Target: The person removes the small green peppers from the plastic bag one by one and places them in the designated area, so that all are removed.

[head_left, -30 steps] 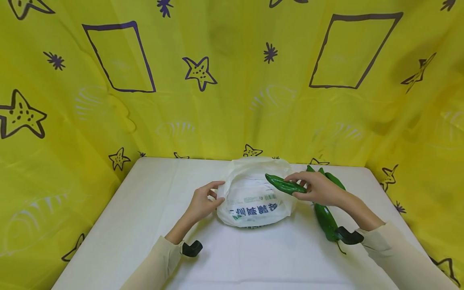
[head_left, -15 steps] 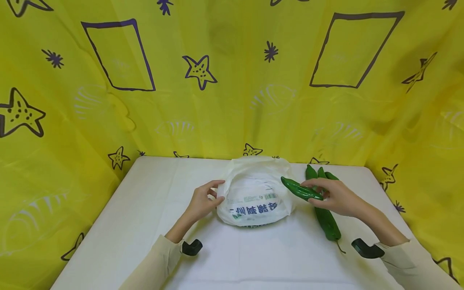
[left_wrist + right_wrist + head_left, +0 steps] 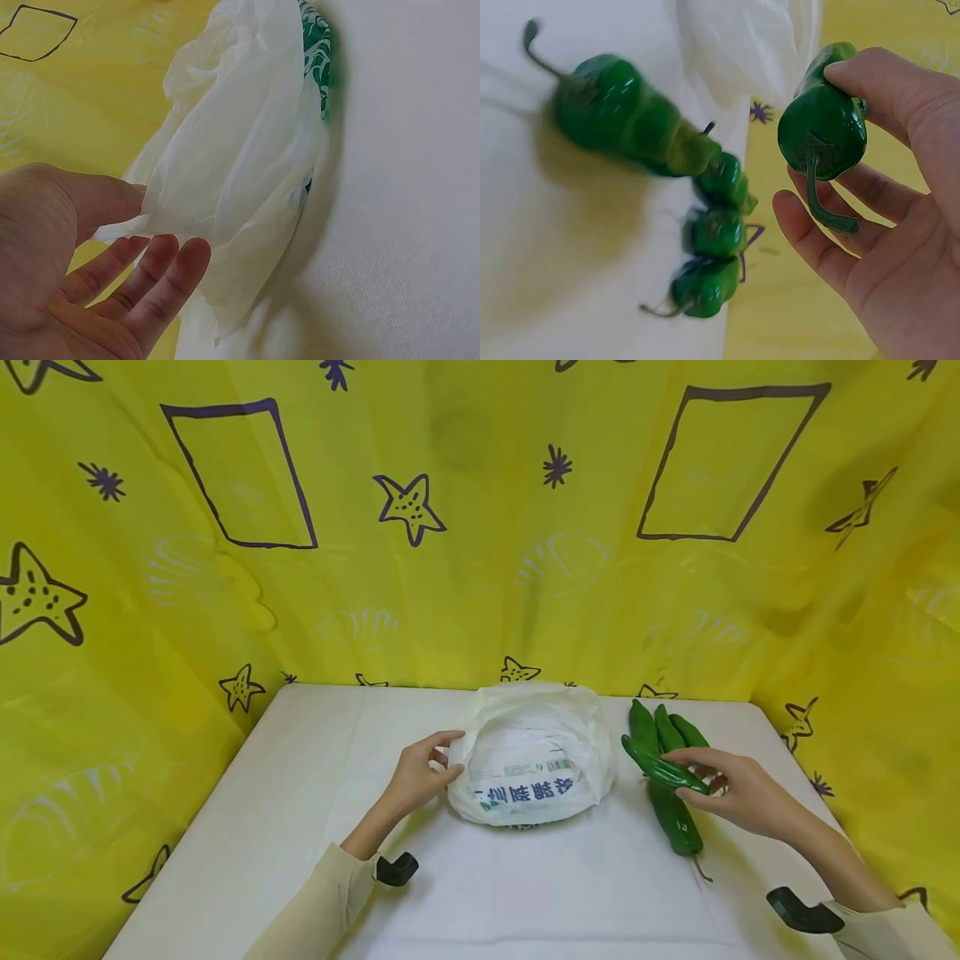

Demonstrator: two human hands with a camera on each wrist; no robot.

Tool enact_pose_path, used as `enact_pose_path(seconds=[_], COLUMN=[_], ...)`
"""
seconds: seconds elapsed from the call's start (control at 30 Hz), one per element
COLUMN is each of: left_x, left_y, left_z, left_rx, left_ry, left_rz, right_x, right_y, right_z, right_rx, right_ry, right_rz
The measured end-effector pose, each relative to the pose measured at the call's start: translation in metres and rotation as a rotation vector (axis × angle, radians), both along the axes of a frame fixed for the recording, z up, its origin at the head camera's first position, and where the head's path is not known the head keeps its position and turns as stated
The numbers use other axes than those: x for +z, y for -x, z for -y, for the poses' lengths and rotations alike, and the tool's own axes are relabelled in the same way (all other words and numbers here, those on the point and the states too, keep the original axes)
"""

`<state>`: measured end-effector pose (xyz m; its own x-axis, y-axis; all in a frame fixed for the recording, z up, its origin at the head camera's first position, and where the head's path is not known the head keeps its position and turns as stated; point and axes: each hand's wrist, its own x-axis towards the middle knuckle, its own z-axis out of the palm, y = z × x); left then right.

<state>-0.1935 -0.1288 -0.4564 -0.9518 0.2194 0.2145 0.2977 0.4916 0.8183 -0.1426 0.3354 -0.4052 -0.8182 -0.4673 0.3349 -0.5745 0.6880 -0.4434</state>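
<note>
My left hand [image 3: 422, 777] pinches the left edge of a thin white plastic bag [image 3: 525, 814], whose mouth gapes toward me. In the left wrist view the bag's rim [image 3: 225, 150] runs between thumb and fingers. At the right, my right hand [image 3: 746, 789] holds a long green pepper [image 3: 660, 767] by its stem end, above the table. The right wrist view shows this pepper [image 3: 821, 127] between thumb and fingers, its curved stem hanging free. Beneath and behind it lie several more green peppers [image 3: 678, 827], partly hidden by the hand and the held pepper.
A white cloth-covered table [image 3: 315, 735] spreads under everything. Yellow curtains [image 3: 480, 593] with drawn stars hang behind and at both sides. Black wrist camera mounts [image 3: 397, 869] sit at both cuffs.
My right hand has moved right and toward me with the pepper, away from the bag's mouth to over the other peppers. My left hand and the bag have stayed put.
</note>
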Motion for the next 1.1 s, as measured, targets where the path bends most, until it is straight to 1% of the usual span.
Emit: enact_pose_path(seconds=[0.3,0.53,0.73,0.9,1.1], left_x=[0.003,0.001,0.002,0.002,0.002], left_y=[0.000,0.000,-0.001,-0.001,-0.001], left_z=[0.001,0.002,0.001,0.000,0.001], left_rx=[0.004,0.015,0.014,0.019,0.011], left_ry=[0.002,-0.002,0.001,-0.002,-0.002], left_rz=[0.010,0.014,0.015,0.018,0.011], right_x=[-0.010,-0.020,-0.031,-0.042,-0.054], right_y=[-0.019,-0.030,-0.036,-0.039,-0.043], right_z=[-0.024,-0.035,-0.041,-0.043,-0.045], right_rx=[-0.111,-0.168,-0.227,-0.272,-0.324], right_ry=[-0.020,-0.005,0.023,0.053,0.087], right_rz=[0.023,0.052,0.086,0.091,0.153])
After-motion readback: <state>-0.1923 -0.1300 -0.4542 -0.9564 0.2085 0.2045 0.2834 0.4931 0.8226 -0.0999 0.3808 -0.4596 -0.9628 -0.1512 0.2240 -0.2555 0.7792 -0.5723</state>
